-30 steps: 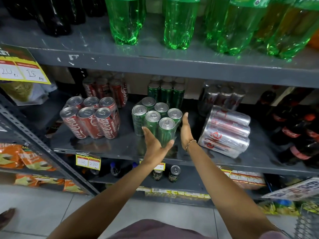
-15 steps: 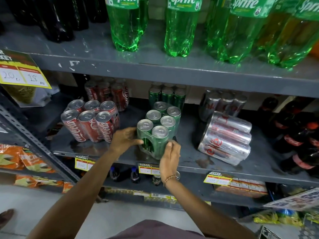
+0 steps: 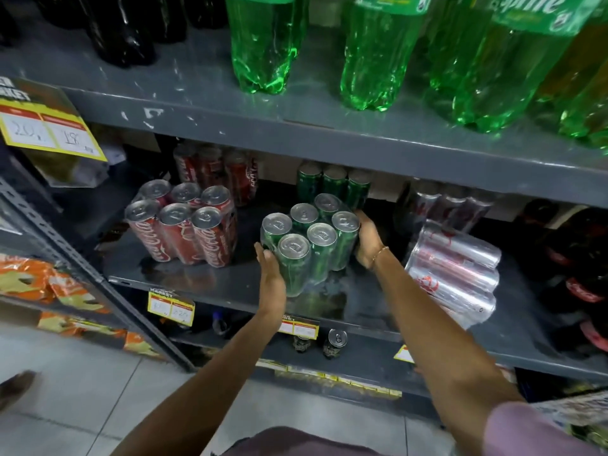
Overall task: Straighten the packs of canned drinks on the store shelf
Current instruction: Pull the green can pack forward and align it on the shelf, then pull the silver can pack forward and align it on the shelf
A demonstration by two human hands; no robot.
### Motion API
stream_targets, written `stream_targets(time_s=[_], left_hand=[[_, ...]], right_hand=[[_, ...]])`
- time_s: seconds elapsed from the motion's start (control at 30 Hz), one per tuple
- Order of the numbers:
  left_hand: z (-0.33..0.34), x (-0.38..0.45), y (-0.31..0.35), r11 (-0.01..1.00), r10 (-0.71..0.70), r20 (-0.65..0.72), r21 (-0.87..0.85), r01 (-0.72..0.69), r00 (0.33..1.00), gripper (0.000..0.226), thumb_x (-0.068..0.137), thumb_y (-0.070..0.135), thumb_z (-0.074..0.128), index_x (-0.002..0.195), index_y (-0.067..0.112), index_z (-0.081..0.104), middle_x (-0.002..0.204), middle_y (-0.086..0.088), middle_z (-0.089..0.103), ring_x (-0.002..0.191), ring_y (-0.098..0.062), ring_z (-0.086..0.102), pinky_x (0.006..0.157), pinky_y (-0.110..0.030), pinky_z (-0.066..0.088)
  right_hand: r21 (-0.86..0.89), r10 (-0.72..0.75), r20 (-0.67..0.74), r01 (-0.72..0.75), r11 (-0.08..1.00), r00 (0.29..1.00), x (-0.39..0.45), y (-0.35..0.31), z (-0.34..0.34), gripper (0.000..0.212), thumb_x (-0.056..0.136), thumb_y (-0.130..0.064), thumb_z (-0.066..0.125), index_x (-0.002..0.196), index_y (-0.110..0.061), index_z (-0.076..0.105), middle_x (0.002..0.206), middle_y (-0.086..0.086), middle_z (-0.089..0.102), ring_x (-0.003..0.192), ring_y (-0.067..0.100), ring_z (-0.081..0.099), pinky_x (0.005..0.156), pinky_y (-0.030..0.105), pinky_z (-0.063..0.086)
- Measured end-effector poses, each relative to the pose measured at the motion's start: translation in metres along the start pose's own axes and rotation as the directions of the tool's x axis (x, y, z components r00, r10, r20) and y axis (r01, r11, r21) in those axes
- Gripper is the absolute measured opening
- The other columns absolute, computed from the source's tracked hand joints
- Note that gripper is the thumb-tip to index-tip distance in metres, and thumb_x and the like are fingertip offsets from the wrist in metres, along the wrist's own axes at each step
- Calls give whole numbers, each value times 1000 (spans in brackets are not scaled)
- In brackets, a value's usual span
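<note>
Green pack (image 3: 309,245) sits mid-shelf (image 3: 214,284), skewed, long axis running near-left to far-right. Both hands are on it: left hand (image 3: 271,278) flat against the near-left end, right hand (image 3: 367,241) cupped round the far-right end. Squaring it looks like a twist between them.

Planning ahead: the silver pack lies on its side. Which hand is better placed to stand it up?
Probably the right hand: it holds the green pack on the side nearest the silver pack; the left hand touches the opposite side.
</note>
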State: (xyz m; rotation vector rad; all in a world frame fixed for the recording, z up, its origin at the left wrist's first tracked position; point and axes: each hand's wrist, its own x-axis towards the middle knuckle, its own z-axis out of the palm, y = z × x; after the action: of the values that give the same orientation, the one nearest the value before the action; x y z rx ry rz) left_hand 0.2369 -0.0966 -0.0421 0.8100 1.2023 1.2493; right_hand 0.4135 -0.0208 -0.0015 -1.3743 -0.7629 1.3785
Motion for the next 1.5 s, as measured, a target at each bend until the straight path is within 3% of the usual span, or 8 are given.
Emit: stream_targets(time_s=[0.23,0.37,0.67,0.83,0.9,1.07,1.33,1.5], left_hand=[[-16,33,18,991,-134,47,16,134,990,53,99,48,26,142,21,42,135,-4,57,112,-16,61,86,-29,55],[-16,47,27,980,-196,76,40,194,978,47,100,41,28,128,16,56,104,-2,67,77,-3,64,52,-14,51],[-10,51,41,976,-216,134,54,210,967,55,100,45,23,128,10,56,127,-14,61,111,-25,59,90,-35,47],[-8,17,40,949,147,-348,312,-34,926,41,96,30,36,96,-7,53,102,-30,59,96,-38,58,86,-43,43],[3,-5,28,967,-56,-427,200,155,903,38,99,27,35,107,-7,48,110,-30,56,106,-40,55,88,-44,41],[76,-69,-11,879,-465,11,125,460,885,27,98,14,34,88,3,57,72,-13,57,56,-20,59,51,-24,47],[181,-104,-40,801,-596,246,256,541,765,66,99,47,23,143,-2,30,139,-24,44,116,-39,54,95,-40,43],[194,-90,-43,787,-616,157,151,598,772,75,95,57,26,136,-4,40,139,-26,47,127,-40,46,101,-42,40]], right_hand=[[198,5,-71,9,980,997,-26,30,2,44,92,-45,36,82,-31,76,82,-4,77,78,13,72,61,26,57],[226,6,-206,41,973,979,-41,47,11,56,93,-52,30,141,-26,43,144,6,48,133,25,44,111,49,35],[235,-19,-275,86,968,961,-65,38,20,47,99,-43,28,132,-20,51,132,10,58,124,26,51,105,46,42],[-431,-380,-367,207,878,849,-80,0,-23,28,95,-17,48,119,-7,58,127,17,60,112,25,55,96,31,44],[-760,-554,-291,164,629,780,-82,-20,-60,30,92,-14,52,117,1,57,120,24,61,110,35,57,94,40,46],[-935,-508,-327,-195,297,797,-73,-54,-149,34,87,-18,50,114,2,60,116,30,62,107,44,59,90,45,46],[-987,-411,-158,-150,53,898,-69,-52,-205,45,95,-38,37,118,-7,61,125,24,60,115,41,56,94,45,45],[-921,-297,-308,-204,332,904,-63,-64,-228,49,92,-41,43,116,-4,64,126,20,62,116,37,58,91,37,47]])
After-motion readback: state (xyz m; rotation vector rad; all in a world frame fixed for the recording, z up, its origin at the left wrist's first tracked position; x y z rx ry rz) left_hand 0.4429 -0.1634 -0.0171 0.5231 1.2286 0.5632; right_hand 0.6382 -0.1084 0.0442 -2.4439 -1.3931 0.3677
